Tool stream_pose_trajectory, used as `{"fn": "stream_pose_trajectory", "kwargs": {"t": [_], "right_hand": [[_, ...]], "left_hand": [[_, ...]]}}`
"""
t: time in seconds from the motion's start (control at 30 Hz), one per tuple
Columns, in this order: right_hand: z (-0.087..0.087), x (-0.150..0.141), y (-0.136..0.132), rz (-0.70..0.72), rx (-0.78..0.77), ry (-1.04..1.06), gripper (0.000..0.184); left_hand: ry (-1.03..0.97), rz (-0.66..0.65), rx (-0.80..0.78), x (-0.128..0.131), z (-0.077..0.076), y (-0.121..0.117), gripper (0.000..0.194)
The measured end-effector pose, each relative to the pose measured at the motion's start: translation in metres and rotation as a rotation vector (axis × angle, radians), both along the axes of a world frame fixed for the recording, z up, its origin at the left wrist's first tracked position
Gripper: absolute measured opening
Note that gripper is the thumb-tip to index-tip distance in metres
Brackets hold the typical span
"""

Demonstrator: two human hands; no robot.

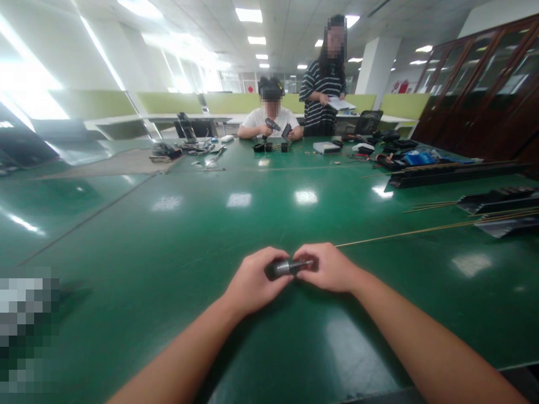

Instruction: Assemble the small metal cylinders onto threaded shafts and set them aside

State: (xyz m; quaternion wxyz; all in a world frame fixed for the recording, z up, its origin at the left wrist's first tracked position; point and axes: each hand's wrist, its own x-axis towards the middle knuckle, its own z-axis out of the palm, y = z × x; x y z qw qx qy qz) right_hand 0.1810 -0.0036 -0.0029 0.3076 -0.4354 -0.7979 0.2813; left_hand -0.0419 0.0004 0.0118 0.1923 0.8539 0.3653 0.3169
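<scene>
Between my two hands is a small cylindrical part [284, 267], silver in the middle and dark at its left end. A thinner dark piece [304, 264] with a light tip continues from it to the right; I cannot tell whether the two are joined. My left hand [255, 280] curls around the cylinder, thumb and fingers closed on it. My right hand [330, 268] grips the thinner piece, its fingertips close to those of the left. Both hands are low over the green tabletop [236, 224]. My fingers hide much of the parts.
Thin brass-coloured rods [400, 233] and dark metal channels [505, 224] lie on the right. Across the table a seated person [269, 120] holds a power drill [273, 124] and a dark block. Another person [324, 95] stands with papers. Tools clutter the far edge. A pixelated patch covers the lower left.
</scene>
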Motion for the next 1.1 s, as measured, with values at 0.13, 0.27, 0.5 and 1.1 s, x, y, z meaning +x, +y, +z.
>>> {"fn": "stream_pose_trajectory", "kwargs": {"t": [0.13, 0.27, 0.5, 1.1], "right_hand": [[0.0008, 0.0004, -0.0007, 0.004, 0.020, -0.001, 0.025], [0.0014, 0.0005, -0.0014, 0.017, 0.009, 0.011, 0.023], [0.0018, 0.0009, -0.0012, 0.012, -0.022, 0.031, 0.025], [0.0013, -0.0016, -0.0023, 0.038, 0.061, 0.022, 0.014]], "left_hand": [[-0.010, -0.007, 0.017, -0.0006, -0.0001, 0.0008, 0.021], [-0.013, -0.023, 0.015, -0.0005, 0.0004, 0.0008, 0.020], [0.007, -0.021, -0.043, 0.0004, 0.0021, 0.0001, 0.023], [-0.035, -0.057, 0.010, 0.0002, -0.0037, 0.0024, 0.021]]}}
